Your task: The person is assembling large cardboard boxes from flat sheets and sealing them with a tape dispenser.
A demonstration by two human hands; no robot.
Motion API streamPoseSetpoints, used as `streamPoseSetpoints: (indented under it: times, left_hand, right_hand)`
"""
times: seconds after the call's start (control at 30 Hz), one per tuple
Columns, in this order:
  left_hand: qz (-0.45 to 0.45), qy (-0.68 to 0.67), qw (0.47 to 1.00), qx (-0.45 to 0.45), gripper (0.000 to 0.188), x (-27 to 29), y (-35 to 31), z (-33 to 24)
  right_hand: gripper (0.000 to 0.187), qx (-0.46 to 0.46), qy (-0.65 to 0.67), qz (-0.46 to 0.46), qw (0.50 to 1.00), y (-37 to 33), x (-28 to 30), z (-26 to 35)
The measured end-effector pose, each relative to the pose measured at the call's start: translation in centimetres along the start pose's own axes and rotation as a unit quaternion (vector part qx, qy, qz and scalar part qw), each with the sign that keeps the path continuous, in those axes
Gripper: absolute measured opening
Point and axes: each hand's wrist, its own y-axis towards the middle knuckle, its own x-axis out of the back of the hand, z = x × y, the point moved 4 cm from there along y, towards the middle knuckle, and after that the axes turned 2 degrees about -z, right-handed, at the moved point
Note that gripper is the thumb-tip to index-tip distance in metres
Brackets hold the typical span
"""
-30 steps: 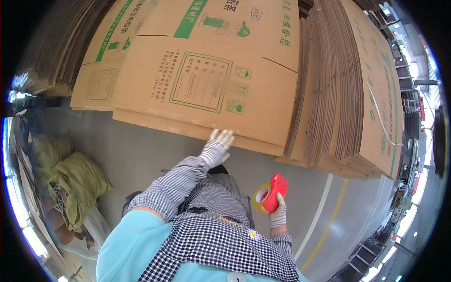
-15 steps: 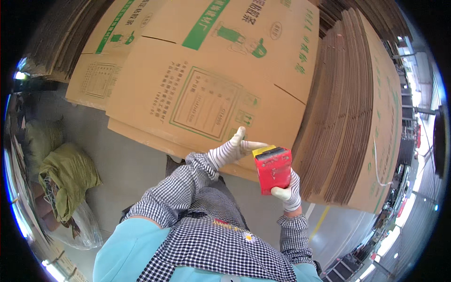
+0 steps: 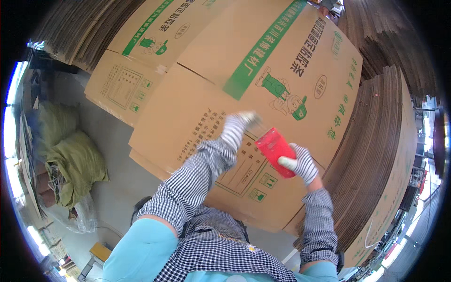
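In my right hand (image 3: 303,164), in a white striped glove, is a red, flat, block-shaped tool (image 3: 275,149); the fingers close round its lower side. Its exact kind does not show. My left hand (image 3: 238,127), in a similar glove, is just left of the tool's upper end. Motion smears its fingers, so whether they touch the tool or grip anything is unclear. Beneath both hands lies a large brown cardboard sheet (image 3: 188,94) with green and dark printing, on top of a stack.
Another printed cardboard stack (image 3: 112,94) adjoins on the left. To the right stands a tall pile of flattened cardboard (image 3: 366,150). More cardboard stacks (image 3: 87,28) rise at the back left. On the floor at left sit a green woven sack (image 3: 82,162) and clear plastic film (image 3: 80,216).
Both hands and the red tool are now farther over the cardboard, and the view has shifted. The tool has tilted; its yellow and black edge no longer shows. The left hand has become blurred.
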Motion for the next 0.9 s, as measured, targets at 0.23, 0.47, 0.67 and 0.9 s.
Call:
streamPoseSetpoints:
  times: [0.23, 0.47, 0.67, 0.9]
  left_hand:
    - [-0.335, 0.475, 0.781, -0.230, 0.044, 10.5, 9.2, -4.1]
    - [-0.093, -0.314, 0.932, -0.157, 0.061, 10.1, 12.3, -2.6]
    - [-0.128, -0.446, 0.886, -0.017, 0.047, 7.3, 12.4, 1.3]
    - [-0.135, -0.416, 0.899, -0.030, 0.041, 7.3, 11.6, 0.6]
  right_hand:
    - [0.054, -0.220, -0.194, 0.044, 0.955, 10.7, 5.9, -7.3]
    - [0.063, -0.220, -0.210, 0.073, 0.950, 14.4, 6.4, -5.5]
    - [0.067, -0.206, -0.041, 0.056, 0.976, 6.9, 10.3, -9.7]
    - [0.056, -0.370, -0.453, 0.106, 0.805, 8.0, 13.0, -10.0]
